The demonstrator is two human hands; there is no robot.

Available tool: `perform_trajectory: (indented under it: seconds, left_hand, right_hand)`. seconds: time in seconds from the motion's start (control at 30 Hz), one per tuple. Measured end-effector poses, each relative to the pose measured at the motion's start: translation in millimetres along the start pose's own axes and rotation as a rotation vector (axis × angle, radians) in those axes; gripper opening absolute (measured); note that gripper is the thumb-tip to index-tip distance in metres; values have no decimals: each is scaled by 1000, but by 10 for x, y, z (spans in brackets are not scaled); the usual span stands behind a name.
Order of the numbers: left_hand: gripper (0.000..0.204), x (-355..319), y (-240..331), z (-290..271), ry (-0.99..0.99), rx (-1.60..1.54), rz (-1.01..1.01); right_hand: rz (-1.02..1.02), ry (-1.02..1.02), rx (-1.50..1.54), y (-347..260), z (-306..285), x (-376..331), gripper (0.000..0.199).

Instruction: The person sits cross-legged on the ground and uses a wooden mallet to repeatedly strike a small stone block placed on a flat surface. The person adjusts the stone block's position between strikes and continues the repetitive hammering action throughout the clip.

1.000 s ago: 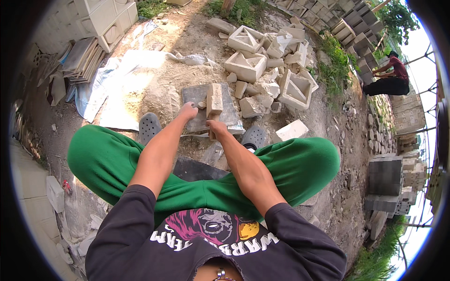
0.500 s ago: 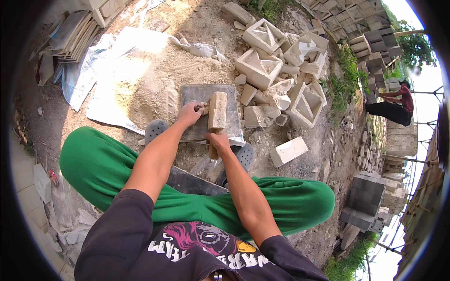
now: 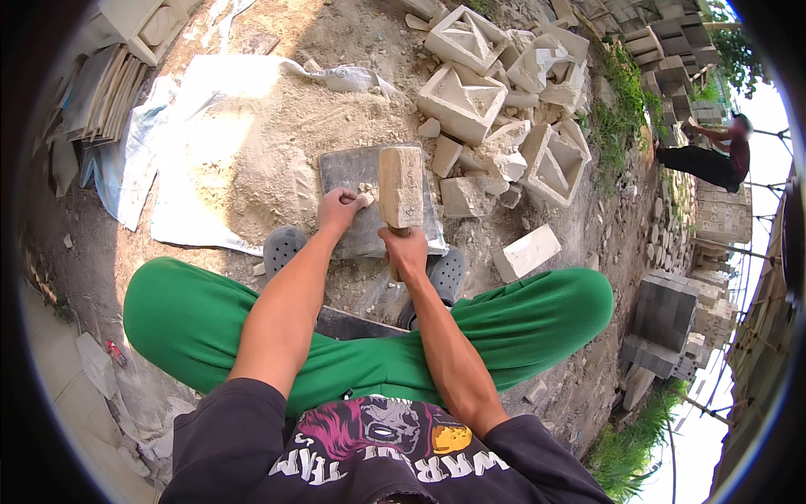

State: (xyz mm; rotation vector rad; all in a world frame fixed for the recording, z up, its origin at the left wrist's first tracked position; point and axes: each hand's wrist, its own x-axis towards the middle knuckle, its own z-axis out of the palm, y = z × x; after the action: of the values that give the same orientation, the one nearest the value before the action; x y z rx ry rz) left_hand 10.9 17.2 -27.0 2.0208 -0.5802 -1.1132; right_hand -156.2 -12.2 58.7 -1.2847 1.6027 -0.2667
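Note:
My right hand (image 3: pixel 405 250) is wrapped around the short handle of a wooden mallet. The mallet's blocky, dust-covered head (image 3: pixel 401 186) hangs over a dark flat slab (image 3: pixel 342 170) on the ground between my feet. At the slab's left part, my left hand (image 3: pixel 338 211) is closed, its thumb and fingertips pinching a small pale stone chunk (image 3: pixel 364 200). More crumbs lie just beyond those fingers. The mallet head is to the right of the chunk, apart from it, and hides part of the slab.
Left of the slab, a pale sheet (image 3: pixel 189 206) carries a heap of sandy powder (image 3: pixel 277 172). Broken hollow blocks (image 3: pixel 462 101) pile up at the far right, with a loose white brick (image 3: pixel 527 252) nearer. Stacked boards (image 3: pixel 105 97) stand far left. Another person (image 3: pixel 709 160) is at the right.
The mallet head looks larger and higher, lifted off toward me by my right hand. My left hand stays at the slab with its pinch. The whole view has shifted slightly.

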Motion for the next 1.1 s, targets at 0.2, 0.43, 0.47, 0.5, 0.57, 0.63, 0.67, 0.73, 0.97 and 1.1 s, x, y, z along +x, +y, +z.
perform_trajectory:
  seconds: [0.2, 0.43, 0.47, 0.5, 0.57, 0.63, 0.67, 0.73, 0.97, 1.1]
  left_hand:
    - [21, 14, -44, 56, 68, -98, 46]
    - [19, -39, -59, 46, 123, -118, -30]
    - [19, -5, -89, 62, 128, -125, -14]
    - [20, 12, -128, 82, 132, -131, 1]
    - [21, 42, -218, 130, 147, -112, 21]
    - [21, 93, -192, 176, 172, -43, 57]
    - [22, 90, -196, 173, 165, -46, 33]
    - [26, 73, -213, 146, 156, -70, 8]
    - [25, 27, -151, 128, 174, 2, 19]
    - [23, -9, -82, 144, 191, -1, 35]
  right_hand:
    - [-140, 104, -347, 472, 234, 148, 29]
    - [-47, 10, 56, 38, -46, -36, 30]
    - [-82, -4, 150, 13, -35, -16, 30]
    - [-123, 2, 154, -5, -48, 4, 29]
    - [-208, 12, 169, -74, -40, 30, 29]
    - [-266, 19, -17, 168, 82, 236, 29]
    - [-281, 14, -118, 183, 115, 203, 29]
    - [-36, -118, -213, 194, 72, 205, 36]
    - [-191, 66, -48, 64, 116, 181, 31]
    - [-255, 116, -242, 167, 161, 121, 32]
